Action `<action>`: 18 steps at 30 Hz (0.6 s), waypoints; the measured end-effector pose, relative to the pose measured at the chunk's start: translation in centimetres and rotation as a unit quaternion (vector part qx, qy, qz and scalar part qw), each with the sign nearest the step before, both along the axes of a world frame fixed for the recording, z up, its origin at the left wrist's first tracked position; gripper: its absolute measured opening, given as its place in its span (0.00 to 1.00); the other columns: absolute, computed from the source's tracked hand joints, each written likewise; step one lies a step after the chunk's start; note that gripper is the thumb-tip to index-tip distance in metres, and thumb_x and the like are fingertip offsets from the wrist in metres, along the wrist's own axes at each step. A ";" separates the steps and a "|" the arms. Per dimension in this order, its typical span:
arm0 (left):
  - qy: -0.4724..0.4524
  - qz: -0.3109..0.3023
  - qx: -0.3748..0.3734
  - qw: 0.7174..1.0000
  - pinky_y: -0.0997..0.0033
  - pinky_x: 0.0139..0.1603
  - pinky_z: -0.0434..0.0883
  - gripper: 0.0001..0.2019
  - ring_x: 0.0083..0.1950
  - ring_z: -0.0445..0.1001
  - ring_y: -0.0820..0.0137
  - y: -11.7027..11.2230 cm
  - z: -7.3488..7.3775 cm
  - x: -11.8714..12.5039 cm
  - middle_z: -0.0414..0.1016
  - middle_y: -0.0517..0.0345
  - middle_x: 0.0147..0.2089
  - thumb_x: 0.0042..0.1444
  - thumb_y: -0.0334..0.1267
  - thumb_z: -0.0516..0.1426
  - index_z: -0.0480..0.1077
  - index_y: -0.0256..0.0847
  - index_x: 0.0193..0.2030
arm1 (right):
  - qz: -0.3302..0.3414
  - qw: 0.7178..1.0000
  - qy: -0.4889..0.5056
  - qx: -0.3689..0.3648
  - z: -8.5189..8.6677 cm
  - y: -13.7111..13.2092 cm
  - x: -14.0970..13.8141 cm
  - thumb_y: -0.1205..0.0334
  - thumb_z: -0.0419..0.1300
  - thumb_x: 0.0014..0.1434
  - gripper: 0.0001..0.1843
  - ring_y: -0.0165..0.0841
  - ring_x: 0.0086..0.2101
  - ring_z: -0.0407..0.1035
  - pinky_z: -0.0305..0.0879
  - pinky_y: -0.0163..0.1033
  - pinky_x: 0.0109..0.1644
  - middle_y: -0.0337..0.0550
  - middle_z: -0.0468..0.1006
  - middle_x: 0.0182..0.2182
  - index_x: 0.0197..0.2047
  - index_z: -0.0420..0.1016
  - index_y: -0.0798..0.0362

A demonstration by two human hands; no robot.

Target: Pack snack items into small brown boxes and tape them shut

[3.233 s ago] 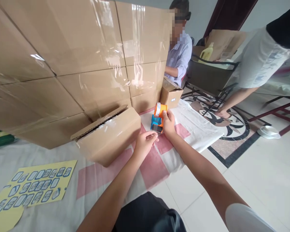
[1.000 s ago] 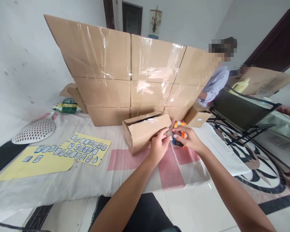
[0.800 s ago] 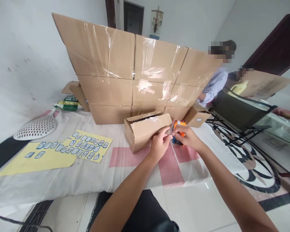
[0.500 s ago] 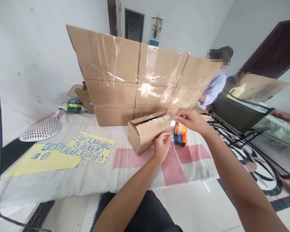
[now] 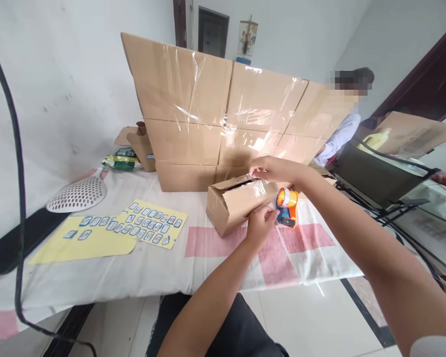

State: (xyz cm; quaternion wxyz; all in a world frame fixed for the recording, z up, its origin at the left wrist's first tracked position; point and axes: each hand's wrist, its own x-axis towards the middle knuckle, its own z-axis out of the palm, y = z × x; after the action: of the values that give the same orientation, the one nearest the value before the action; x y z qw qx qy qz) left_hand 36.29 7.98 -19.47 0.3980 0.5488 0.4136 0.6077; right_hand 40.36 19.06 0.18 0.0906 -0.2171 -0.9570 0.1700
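- Carton (image 5: 241,206) lies on the cloth-covered worktop (image 5: 152,275), in front of a tall cardboard panel (image 5: 182,99); a dark gap runs along its top seam, and clear tape (image 5: 260,188) shines over the right part of its top.
- Right hand (image 5: 273,168) is over the carton's top, fingertips at the far side of the seam. Its grip is curled in, tips close together; a small pale bit shows there, but I cannot tell whether it is pinched.
- Left hand (image 5: 260,224) is low at the front of the carton's right end, next to the tape dispenser. Its grip is bent inward, thumb near the fingers; whether they meet or hold anything, I cannot tell.
- Tape dispenser (image 5: 293,200), orange and blue, sits on the worktop just beside the carton's right end.
- Two yellow sheets (image 5: 92,245) with rows of blue-edged labels overlap to the left, near a white perforated skimmer (image 5: 78,194).
- Green and yellow packet (image 5: 122,162) rests farther back, left of the panel.
- Black cable (image 5: 18,193) hangs down at the far left.
- Another person (image 5: 344,136) in a pale shirt is partly hidden behind the panel's right edge, near a dark chair (image 5: 388,171).
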 end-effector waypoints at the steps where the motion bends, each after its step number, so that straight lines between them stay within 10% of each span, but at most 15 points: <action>1: 0.009 0.000 0.003 1.000 0.67 0.35 0.73 0.12 0.29 0.78 0.66 -0.1 0.1 -0.1 0.78 0.55 0.27 0.66 0.45 0.55 0.71 0.41 0.34 | -0.005 1.000 0.000 0.004 0.3 -0.3 0.1 0.73 0.62 0.55 0.10 0.33 0.30 0.69 0.62 0.38 0.35 0.40 0.81 0.31 0.32 0.82 0.49; 9: 0.203 0.007 0.151 0.967 0.47 0.66 0.65 0.09 0.57 0.77 0.52 -3.9 5.3 -1.5 0.83 0.48 0.45 0.64 0.43 0.59 0.78 0.46 0.36 | -0.097 0.990 0.071 -0.070 1.0 -2.7 2.6 0.61 0.66 0.59 0.06 0.32 0.28 0.65 0.63 0.38 0.33 0.39 0.75 0.27 0.31 0.78 0.50; 11: 0.329 0.109 0.162 0.924 0.37 0.74 0.53 0.13 0.73 0.62 0.45 -4.8 7.7 -3.1 0.74 0.47 0.66 0.62 0.39 0.62 0.78 0.48 0.53 | -0.118 0.987 0.096 -0.061 0.3 -2.5 3.4 0.54 0.63 0.63 0.10 0.34 0.30 0.66 0.66 0.41 0.36 0.40 0.74 0.28 0.32 0.75 0.50; 14: 0.506 0.212 0.006 0.836 0.22 0.74 0.35 0.45 0.80 0.39 0.34 -5.1 10.0 -6.9 0.50 0.44 0.79 0.47 0.39 0.73 0.63 0.45 0.72 | -0.136 0.979 0.146 -0.030 -0.8 -2.0 4.0 0.49 0.58 0.66 0.14 0.40 0.39 0.69 0.69 0.48 0.50 0.43 0.74 0.35 0.35 0.74 0.48; 18: 0.642 0.112 -0.035 0.758 0.27 0.73 0.54 0.43 0.80 0.44 0.45 -4.6 10.0 -13.2 0.47 0.55 0.80 0.58 0.38 0.65 0.51 0.50 0.77 | -0.124 0.970 0.194 -0.073 -1.9 -2.7 3.3 0.49 0.58 0.64 0.14 0.44 0.52 0.69 0.61 0.53 0.64 0.46 0.74 0.47 0.36 0.75 0.50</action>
State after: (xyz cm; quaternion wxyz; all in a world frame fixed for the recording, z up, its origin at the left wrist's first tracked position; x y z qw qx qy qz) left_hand 23.11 3.39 -9.47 -0.0123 0.7458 0.6516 0.1381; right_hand 43.62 16.38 -1.67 0.2793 -0.3028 -0.8717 0.2654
